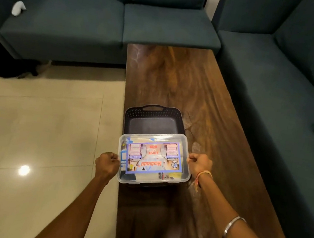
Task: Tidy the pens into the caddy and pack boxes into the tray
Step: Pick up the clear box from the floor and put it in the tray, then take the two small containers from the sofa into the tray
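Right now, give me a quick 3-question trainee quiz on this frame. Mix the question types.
1. True or false: the first aid box is held by one hand only.
2. Multiple choice: the dark perforated tray sits on (A) the sofa, (B) the wooden table, (C) the floor.
3. Short answer: where is the box relative to the tray?

Key:
1. False. The left hand and right hand each grip a short side.
2. B.
3. Over the tray's near part, covering it. Whether it already rests in the tray cannot be told.
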The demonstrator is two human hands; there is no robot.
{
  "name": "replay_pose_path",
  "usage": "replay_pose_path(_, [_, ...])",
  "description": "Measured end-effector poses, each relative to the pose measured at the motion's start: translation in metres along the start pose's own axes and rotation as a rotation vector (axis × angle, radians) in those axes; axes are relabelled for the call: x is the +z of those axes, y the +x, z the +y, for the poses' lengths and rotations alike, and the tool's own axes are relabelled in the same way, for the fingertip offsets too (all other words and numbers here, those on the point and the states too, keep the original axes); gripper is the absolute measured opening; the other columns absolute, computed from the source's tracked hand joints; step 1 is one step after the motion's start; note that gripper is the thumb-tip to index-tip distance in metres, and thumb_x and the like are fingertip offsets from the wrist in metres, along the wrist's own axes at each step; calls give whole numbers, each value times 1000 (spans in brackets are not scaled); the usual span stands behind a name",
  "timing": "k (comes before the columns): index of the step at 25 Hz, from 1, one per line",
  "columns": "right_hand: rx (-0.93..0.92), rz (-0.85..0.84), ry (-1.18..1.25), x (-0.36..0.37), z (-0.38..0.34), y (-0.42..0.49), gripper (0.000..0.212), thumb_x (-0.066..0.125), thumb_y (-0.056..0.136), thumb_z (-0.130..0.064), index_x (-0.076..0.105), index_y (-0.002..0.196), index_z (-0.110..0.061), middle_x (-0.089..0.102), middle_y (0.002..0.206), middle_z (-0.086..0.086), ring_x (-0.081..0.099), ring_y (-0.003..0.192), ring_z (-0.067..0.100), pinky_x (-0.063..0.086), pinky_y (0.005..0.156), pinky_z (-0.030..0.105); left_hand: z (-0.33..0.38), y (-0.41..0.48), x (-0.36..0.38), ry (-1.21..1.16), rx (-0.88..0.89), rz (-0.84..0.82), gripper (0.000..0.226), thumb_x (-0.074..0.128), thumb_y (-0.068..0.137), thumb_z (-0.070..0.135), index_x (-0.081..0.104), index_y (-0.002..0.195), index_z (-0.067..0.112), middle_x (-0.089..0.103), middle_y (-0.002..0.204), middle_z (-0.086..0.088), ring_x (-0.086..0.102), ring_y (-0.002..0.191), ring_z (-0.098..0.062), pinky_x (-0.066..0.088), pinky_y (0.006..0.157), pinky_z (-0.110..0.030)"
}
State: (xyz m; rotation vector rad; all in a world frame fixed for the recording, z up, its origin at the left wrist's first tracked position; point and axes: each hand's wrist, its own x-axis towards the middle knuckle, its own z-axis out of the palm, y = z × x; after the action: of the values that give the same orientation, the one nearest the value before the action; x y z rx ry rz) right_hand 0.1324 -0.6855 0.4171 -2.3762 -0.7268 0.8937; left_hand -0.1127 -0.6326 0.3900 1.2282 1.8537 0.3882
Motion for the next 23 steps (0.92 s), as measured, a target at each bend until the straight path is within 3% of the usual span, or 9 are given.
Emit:
replay_pose_path(6, [42, -13, -74, 21, 18, 38, 24, 54, 88, -5, 71, 104, 3, 70, 111, 23, 62, 108, 37, 46, 101, 37, 1, 24, 20, 38, 7, 38, 21, 53, 88, 6, 69, 92, -7, 70, 95, -21, 65, 97, -38, 50, 79, -33])
replay_pose_path(10, [41, 5, -84, 19, 22, 47, 22, 54, 89, -4, 71, 101, 4, 70, 107, 24, 63, 103, 36, 49, 96, 38, 4, 20, 34, 52, 2, 20, 27, 52, 91, 11, 64, 105, -8, 68, 111, -23, 64, 104, -33, 43, 75, -26])
replay_pose_path(15, [22, -11, -186, 28, 32, 51, 21, 55, 89, -5, 72, 97, 4, 71, 102, 23, 66, 96, 36, 55, 91, 44, -8, 18, 44, 113, -8, 6, 24, 55, 89, 11, 67, 100, -6, 70, 105, -23, 67, 98, -32, 51, 81, -31])
replay_pose_path(23, [-31, 7, -435, 42, 42, 51, 22, 58, 89, -9, 71, 102, 1, 71, 104, 22, 67, 96, 36, 55, 83, 38, -17, 23, 58, 239, 12, 36, 22, 58, 88, 14, 68, 97, -3, 71, 102, -21, 68, 94, -29, 52, 77, -31])
